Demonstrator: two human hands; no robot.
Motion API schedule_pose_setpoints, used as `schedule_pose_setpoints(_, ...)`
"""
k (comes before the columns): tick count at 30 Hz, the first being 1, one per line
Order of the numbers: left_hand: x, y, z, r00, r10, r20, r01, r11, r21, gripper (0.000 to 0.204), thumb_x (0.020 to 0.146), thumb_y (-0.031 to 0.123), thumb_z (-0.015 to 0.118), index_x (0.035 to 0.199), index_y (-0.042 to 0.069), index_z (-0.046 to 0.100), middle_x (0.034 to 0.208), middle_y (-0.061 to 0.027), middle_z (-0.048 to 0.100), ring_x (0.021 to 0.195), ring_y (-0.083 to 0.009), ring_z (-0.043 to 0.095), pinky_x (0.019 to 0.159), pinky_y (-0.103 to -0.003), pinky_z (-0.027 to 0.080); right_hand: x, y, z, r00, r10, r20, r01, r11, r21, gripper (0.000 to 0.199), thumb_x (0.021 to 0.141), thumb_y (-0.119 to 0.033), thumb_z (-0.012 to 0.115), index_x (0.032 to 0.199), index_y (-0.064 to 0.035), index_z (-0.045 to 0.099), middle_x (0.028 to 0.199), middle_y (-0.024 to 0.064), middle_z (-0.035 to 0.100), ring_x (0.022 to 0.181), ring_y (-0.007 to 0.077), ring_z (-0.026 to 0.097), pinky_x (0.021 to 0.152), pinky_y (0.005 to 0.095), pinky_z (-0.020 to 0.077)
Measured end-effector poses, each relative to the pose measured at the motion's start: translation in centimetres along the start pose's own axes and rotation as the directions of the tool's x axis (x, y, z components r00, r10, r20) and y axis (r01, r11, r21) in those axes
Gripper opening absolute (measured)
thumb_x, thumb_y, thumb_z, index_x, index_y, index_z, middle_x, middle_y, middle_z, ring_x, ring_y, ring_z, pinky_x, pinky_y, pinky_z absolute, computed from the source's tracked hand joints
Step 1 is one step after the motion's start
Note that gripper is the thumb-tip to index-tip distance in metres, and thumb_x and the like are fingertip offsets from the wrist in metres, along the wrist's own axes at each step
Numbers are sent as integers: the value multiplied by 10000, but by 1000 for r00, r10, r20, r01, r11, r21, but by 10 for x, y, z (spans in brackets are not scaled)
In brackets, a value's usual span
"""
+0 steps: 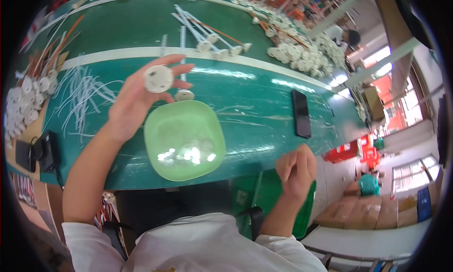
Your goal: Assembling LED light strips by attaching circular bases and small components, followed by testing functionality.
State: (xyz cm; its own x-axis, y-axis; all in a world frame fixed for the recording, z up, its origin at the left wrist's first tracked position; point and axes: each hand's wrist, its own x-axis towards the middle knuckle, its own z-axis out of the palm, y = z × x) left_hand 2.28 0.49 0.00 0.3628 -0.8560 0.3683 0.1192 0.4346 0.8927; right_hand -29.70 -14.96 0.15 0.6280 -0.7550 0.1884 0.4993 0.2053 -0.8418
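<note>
Above the far left rim of a light green square bowl (184, 135), my left hand (134, 95) holds a white round plastic cap (158, 78). Its flat face with small dark holes shows, and the other fingers stretch out to the right. A second white round piece (184, 95) lies just beyond the bowl, apparently joined to a pale strip (182, 50). My right hand (297, 170) is closed near the table's front edge. Whatever its fingers hold, if anything, is hidden. Only glare shows in the bowl.
Thin white strips (82, 97) lie scattered at the left, beside piled white round pieces (26, 102) and a black adapter (47, 152). A black phone (301, 113) rests at the right. More round pieces (302, 53) heap beyond a white divider. A green crate (273, 196) stands below.
</note>
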Motion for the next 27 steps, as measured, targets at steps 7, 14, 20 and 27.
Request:
schedule_pose_setpoints(7,1,1,-4,1000,18,-9,-17,997,81,791,918,567,496,1458,-5,410,1401,-162,558,1144,-212,603,853,-294,463,6,-59,-26,842,-92,532,523,-101,-846,158,865,71,516,795,6,642,577,87,589,499,182,562,510,254,410)
schedule_pose_setpoints(14,-1,2,3,999,-27,45,27,1000,4,579,970,364,583,1435,43,459,1354,-111,570,1108,-152,563,930,-316,481,46,-46,2,933,-61,353,318,-313,-895,117,881,-35,624,775,13,641,636,111,604,510,276,534,533,317,403)
schedule_pose_setpoints(20,-6,-4,3,1000,-5,23,3,994,109,544,978,323,582,1411,12,476,1293,-101,613,1028,-141,589,919,-306,482,85,-2,86,760,145,634,646,-69,-760,220,801,-4,709,1012,-23,651,916,151,656,756,281,637,651,374,504)
schedule_pose_setpoints(27,-2,-4,3,997,-48,66,32,974,224,729,930,513,543,1471,41,418,1389,-132,563,1133,-157,575,878,-281,448,102,44,130,335,596,729,714,345,-610,284,742,-67,746,1017,-51,679,902,129,665,769,339,633,706,386,523)
